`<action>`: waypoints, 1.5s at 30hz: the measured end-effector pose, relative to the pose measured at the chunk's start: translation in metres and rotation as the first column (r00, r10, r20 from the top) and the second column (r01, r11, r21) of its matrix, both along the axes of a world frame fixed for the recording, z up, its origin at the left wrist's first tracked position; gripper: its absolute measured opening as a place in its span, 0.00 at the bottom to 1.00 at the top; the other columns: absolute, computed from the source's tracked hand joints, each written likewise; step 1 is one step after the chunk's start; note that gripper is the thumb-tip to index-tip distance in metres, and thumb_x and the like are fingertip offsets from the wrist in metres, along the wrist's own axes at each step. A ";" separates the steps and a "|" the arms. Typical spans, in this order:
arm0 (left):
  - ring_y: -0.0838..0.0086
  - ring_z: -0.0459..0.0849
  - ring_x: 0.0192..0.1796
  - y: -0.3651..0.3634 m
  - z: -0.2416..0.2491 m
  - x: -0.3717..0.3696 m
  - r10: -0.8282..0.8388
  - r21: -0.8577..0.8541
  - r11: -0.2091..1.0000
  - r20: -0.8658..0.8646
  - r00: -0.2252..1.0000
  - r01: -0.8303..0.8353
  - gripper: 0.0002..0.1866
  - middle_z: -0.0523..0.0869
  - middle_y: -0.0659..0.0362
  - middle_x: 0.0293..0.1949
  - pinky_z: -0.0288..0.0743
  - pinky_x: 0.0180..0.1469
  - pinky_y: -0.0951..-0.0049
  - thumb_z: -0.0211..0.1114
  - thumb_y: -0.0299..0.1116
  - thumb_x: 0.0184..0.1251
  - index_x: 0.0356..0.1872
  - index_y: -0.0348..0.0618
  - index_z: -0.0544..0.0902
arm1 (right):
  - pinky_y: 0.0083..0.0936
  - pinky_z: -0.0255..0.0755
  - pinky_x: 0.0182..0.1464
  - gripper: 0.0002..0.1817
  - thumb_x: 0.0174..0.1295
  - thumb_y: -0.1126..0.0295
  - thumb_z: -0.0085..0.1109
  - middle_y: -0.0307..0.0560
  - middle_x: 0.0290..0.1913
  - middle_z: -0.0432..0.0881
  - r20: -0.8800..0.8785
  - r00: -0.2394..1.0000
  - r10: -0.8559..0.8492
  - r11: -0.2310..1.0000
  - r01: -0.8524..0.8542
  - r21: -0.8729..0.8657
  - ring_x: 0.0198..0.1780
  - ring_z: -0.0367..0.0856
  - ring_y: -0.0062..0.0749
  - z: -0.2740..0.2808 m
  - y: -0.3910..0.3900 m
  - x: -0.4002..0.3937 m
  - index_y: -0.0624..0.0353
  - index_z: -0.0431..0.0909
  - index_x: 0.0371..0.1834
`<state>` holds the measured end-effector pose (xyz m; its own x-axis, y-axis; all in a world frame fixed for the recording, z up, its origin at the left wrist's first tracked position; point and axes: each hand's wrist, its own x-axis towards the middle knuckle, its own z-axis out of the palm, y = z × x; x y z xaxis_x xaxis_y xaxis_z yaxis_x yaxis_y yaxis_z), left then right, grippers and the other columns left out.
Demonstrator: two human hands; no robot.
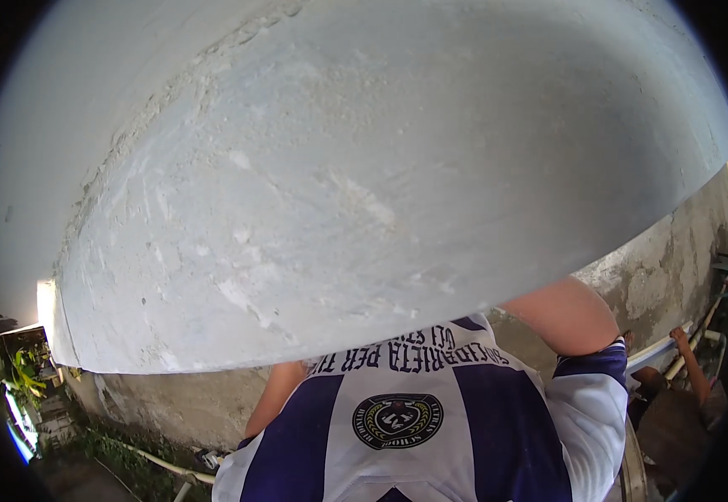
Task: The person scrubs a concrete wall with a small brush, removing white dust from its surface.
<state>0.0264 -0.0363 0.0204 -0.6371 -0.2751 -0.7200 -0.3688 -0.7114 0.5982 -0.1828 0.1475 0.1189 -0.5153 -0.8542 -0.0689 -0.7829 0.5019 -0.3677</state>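
Plastered slab (pixel 364 192) fills upper frame, long axis lower left to upper right. Left arm (pixel 277 395), right arm (pixel 569 316) vanish behind lower edge, right nearer upper-right end. Hands hidden; grip unknown.

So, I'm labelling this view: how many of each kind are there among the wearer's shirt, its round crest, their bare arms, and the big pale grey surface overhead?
Purple-and-white striped fabric shirt: 1
Round dark printed crest: 1
Wearer's bare arms, hands hidden: 2
Large pale grey rough-patched surface: 1
Total: 5
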 end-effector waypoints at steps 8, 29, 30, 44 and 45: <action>0.74 0.77 0.27 0.001 -0.004 0.005 0.100 0.069 0.993 -0.080 0.992 -0.095 0.29 0.81 0.57 0.37 0.67 0.13 0.80 0.55 0.60 0.70 0.54 0.43 0.74 | 0.41 0.78 0.48 0.13 0.61 0.67 0.57 0.53 0.41 0.86 -0.008 0.999 0.037 0.996 -0.036 0.088 0.45 0.84 0.48 -0.001 -0.022 -0.003 0.58 0.84 0.45; 0.80 0.75 0.21 0.026 -0.030 0.005 0.360 0.057 0.933 -0.123 0.925 -0.355 0.23 0.77 0.60 0.31 0.66 0.13 0.84 0.60 0.53 0.71 0.48 0.42 0.76 | 0.40 0.74 0.54 0.16 0.65 0.65 0.57 0.54 0.49 0.84 -0.003 0.929 0.371 0.924 -0.369 0.099 0.51 0.82 0.48 0.006 -0.080 0.020 0.58 0.82 0.53; 0.81 0.75 0.21 0.028 -0.032 0.002 0.365 0.023 0.930 -0.135 0.921 -0.366 0.25 0.77 0.60 0.31 0.66 0.13 0.84 0.62 0.55 0.69 0.49 0.41 0.75 | 0.40 0.74 0.54 0.16 0.65 0.65 0.57 0.54 0.49 0.84 0.021 0.920 0.390 0.915 -0.390 0.103 0.52 0.82 0.48 0.003 -0.095 0.028 0.58 0.82 0.54; 0.82 0.75 0.25 0.029 -0.018 0.008 0.337 -0.146 0.921 -0.163 0.927 -0.360 0.34 0.78 0.58 0.38 0.67 0.15 0.84 0.64 0.61 0.68 0.53 0.36 0.72 | 0.43 0.70 0.60 0.19 0.67 0.64 0.56 0.59 0.56 0.82 -0.128 0.914 0.385 0.881 -0.323 0.346 0.57 0.79 0.52 0.018 -0.090 0.024 0.53 0.81 0.60; 0.82 0.75 0.25 0.026 -0.015 0.009 0.341 -0.115 0.923 -0.202 0.918 -0.368 0.30 0.78 0.58 0.40 0.65 0.14 0.85 0.60 0.59 0.73 0.52 0.39 0.71 | 0.43 0.69 0.62 0.19 0.67 0.64 0.57 0.58 0.57 0.82 -0.126 0.924 0.360 0.887 -0.297 0.354 0.58 0.79 0.53 0.019 -0.077 0.015 0.51 0.82 0.61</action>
<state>0.0356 -0.0102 0.0058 -0.5898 -0.6001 -0.5404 0.0107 -0.6749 0.7378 -0.1681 0.0701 0.1377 -0.2389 -0.9232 -0.3010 -0.9609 0.2695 -0.0642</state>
